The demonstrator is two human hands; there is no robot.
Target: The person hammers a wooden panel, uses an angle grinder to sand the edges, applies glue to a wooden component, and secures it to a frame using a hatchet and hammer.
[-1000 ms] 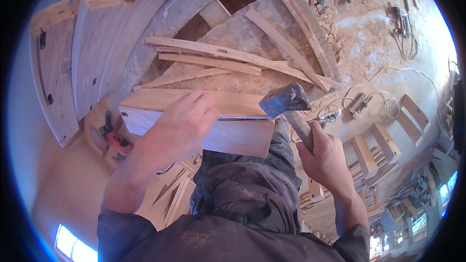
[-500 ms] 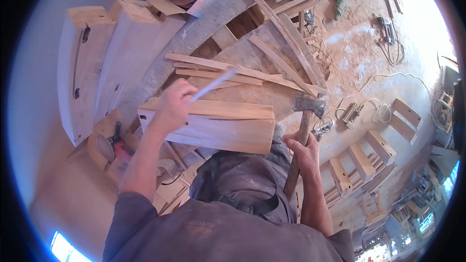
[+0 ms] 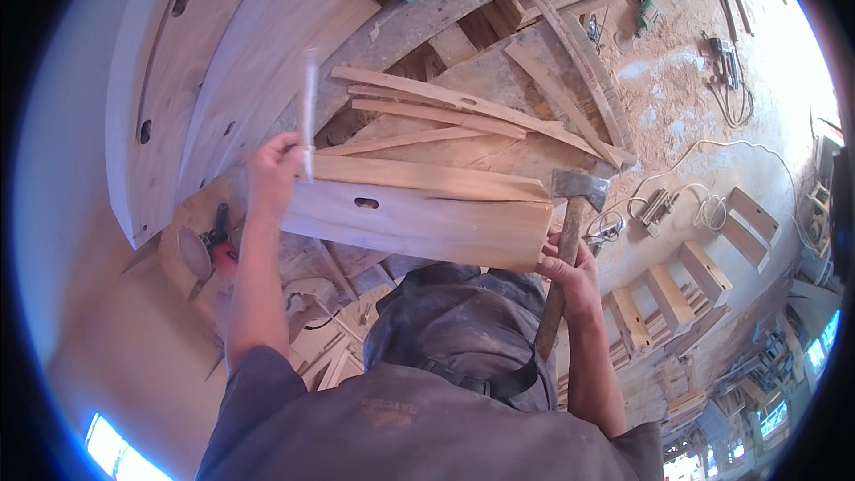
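Observation:
A thick wooden beam with an oval slot in its near face lies across in front of my body. At its left end my left hand pinches a slim, pale metal bar, which stands upright and is slightly blurred; its exact kind is unclear. My right hand is closed round the wooden handle of an axe, head up, at the beam's right end. Some fingers of that hand touch or nearly touch the beam's end, partly behind the handle.
Long wooden strips lie just beyond the beam. Two large slotted timbers lean at the left, near a red power tool. On the dusty floor at right are a green drill, corded tools and short slotted blocks.
The beam has shifted right and turned, showing its slot. My left hand has moved left and the metal bar has swung upright. My right hand, with the axe, has come to the beam's end.

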